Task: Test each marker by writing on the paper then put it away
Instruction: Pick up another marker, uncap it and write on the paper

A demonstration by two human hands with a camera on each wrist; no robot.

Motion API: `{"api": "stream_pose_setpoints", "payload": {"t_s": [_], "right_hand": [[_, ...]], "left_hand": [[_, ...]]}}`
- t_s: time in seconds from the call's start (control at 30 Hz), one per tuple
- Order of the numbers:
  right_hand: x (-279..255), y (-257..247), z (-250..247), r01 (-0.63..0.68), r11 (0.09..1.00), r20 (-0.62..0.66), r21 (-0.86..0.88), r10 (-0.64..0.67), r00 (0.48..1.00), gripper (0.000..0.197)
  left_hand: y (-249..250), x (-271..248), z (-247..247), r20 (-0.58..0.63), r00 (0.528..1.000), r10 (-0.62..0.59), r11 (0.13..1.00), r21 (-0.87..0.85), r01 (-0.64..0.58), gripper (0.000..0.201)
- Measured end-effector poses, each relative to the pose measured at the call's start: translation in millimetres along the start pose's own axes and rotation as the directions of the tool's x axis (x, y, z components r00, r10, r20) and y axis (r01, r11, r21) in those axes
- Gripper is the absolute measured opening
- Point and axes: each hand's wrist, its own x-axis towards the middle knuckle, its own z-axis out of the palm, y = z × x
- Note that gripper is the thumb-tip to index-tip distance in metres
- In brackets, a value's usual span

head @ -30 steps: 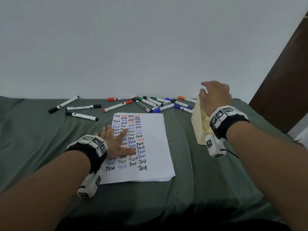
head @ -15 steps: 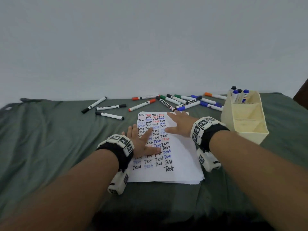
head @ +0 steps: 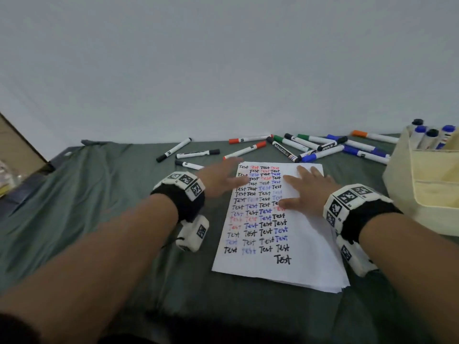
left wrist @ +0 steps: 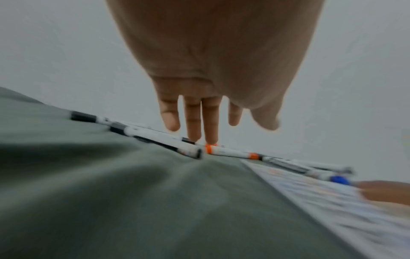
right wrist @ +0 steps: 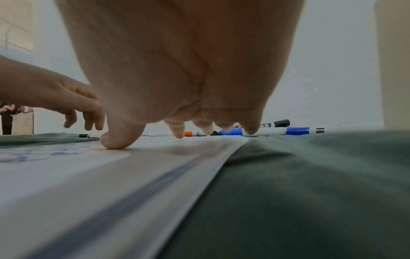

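Observation:
The white paper (head: 293, 264), covered with rows of "Test", lies on the green cloth. My right hand (head: 308, 188) lies flat on its upper right part, and in the right wrist view its fingertips (right wrist: 115, 142) press the sheet. My left hand (head: 223, 177) hovers, blurred, over the paper's top left corner with straight fingers and holds nothing. Its fingers (left wrist: 209, 126) point at an orange-capped marker (left wrist: 230, 153), the same marker (head: 244, 151) just beyond the hand. Three black-capped markers (head: 197, 153) lie to the left.
Several more markers (head: 320, 147) in green, blue, black and orange lie scattered behind the paper. A cream holder (head: 422, 194) at the right has several markers (head: 432, 136) standing in its back compartment. A white wall closes the back. Clutter (head: 10, 175) sits at the far left.
My right hand came from the holder to the paper and now lies flat on it. My left hand lifted off the paper and moved back and left toward the markers.

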Motion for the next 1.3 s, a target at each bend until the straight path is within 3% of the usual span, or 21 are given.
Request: {"api": "stream_pose_setpoints", "payload": {"t_s": [0.1, 0.3, 0.47, 0.57, 0.63, 0.73, 0.87, 0.97, 1.03, 1.17, 1.3], "right_hand": [[-0.4, -0.3, -1.0, 0.001, 1.0, 0.017, -0.007, -0.001, 1.0, 0.089], [1.7, -0.9, -1.5, 0.006, 1.0, 0.018, -0.011, -0.006, 1.0, 0.087], [1.2, -0.3, -2.9, 0.014, 1.0, 0.014, -0.004, -0.014, 1.0, 0.089], [0.5, -0.1, -4.4, 0.03, 1.0, 0.007, 0.009, -0.03, 1.0, 0.09], [-0.3, -0.6, -6.4, 0.047, 0.998, -0.017, 0.033, -0.046, 0.999, 0.088], [-3.9, -1.3, -10.8, 0.093, 0.991, -0.083, 0.093, -0.086, 0.993, 0.087], [-11.1, -1.6, -15.3, 0.178, 0.966, -0.212, 0.185, -0.138, 0.968, 0.087], [-15.3, -2.6, -16.3, 0.244, 0.947, -0.299, 0.21, -0.175, 0.938, 0.083], [-15.7, -3.8, -16.7, 0.262, 0.941, -0.326, 0.213, -0.184, 0.927, 0.073], [-14.0, -6.3, -21.9, 0.192, 0.965, -0.287, 0.179, -0.135, 0.948, 0.017], [-10.3, -5.8, -21.8, 0.17, 0.972, -0.26, 0.16, -0.125, 0.957, 0.013]], "left_hand": [[-44.1, 18.8, -25.1, -0.193, 0.976, -0.103, 0.989, 0.081, 0.121, 0.052], [-110.2, 37.9, -32.7, -0.124, 0.973, -0.193, 0.875, 0.428, 0.228, 0.049], [-129.5, 49.7, -27.3, -0.107, 0.974, -0.198, 0.83, 0.51, 0.225, 0.018], [-130.1, 51.2, -24.3, -0.142, 0.977, -0.156, 0.863, 0.461, 0.205, 0.008], [-125.5, 47.6, -21.1, -0.183, 0.978, -0.097, 0.897, 0.411, 0.166, 0.004], [-101.1, 38.6, -19.4, -0.234, 0.972, 0.035, 0.929, 0.367, 0.055, 0.015], [-48.7, 28.7, -18.8, -0.173, 0.965, 0.195, 0.93, 0.345, -0.126, 0.005], [-4.1, 22.2, -17.1, -0.126, 0.951, 0.281, 0.908, 0.355, -0.221, 0.02], [22.4, 17.3, -14.2, -0.131, 0.929, 0.345, 0.885, 0.377, -0.275, 0.023], [52.4, 13.4, -3.8, -0.103, 0.892, 0.44, 0.815, 0.463, -0.349, 0.03], [50.8, 17.4, 0.2, -0.121, 0.916, 0.381, 0.869, 0.385, -0.311, 0.032]]}}
